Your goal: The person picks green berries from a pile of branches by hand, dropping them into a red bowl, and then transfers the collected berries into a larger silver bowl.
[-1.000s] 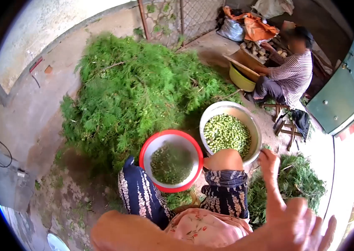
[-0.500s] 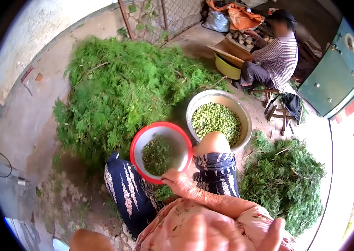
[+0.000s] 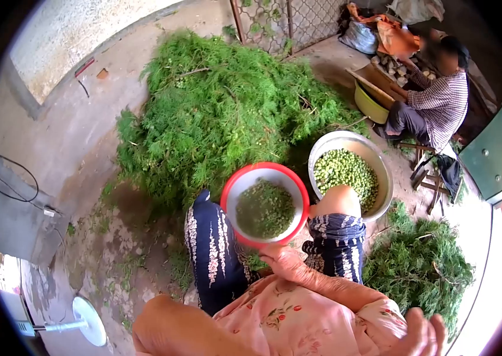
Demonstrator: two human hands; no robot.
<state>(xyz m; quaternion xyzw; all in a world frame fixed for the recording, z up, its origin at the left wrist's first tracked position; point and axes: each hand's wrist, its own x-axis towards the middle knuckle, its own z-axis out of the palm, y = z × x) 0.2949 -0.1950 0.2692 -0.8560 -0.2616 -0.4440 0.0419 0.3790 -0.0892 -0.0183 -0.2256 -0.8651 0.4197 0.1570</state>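
Observation:
My right hand [image 3: 286, 261] is closed on the near rim of a red-rimmed bowl [image 3: 302, 185]. Inside the bowl are small green bits and leaf scraps. My left hand [image 3: 422, 337] shows only partly at the lower right edge, its fingers a little apart and nothing visible in them. Just right of the bowl, beside my bare knee, stands a large metal basin [image 3: 385, 178] holding many round green fruits [image 3: 346, 172]. Beyond the bowl spreads a big heap of feathery green branches [image 3: 221, 113].
A smaller green heap [image 3: 420, 261] lies to the right. At the upper right a seated person [image 3: 441, 107] works beside a yellow-green tub [image 3: 371, 108]. A wooden stool [image 3: 432, 184] stands near the person. A fan [image 3: 89, 321] is at the lower left.
The whole scene has shifted right in view. My left hand has moved from in front of my torso towards the lower right edge. My right hand still holds the bowl.

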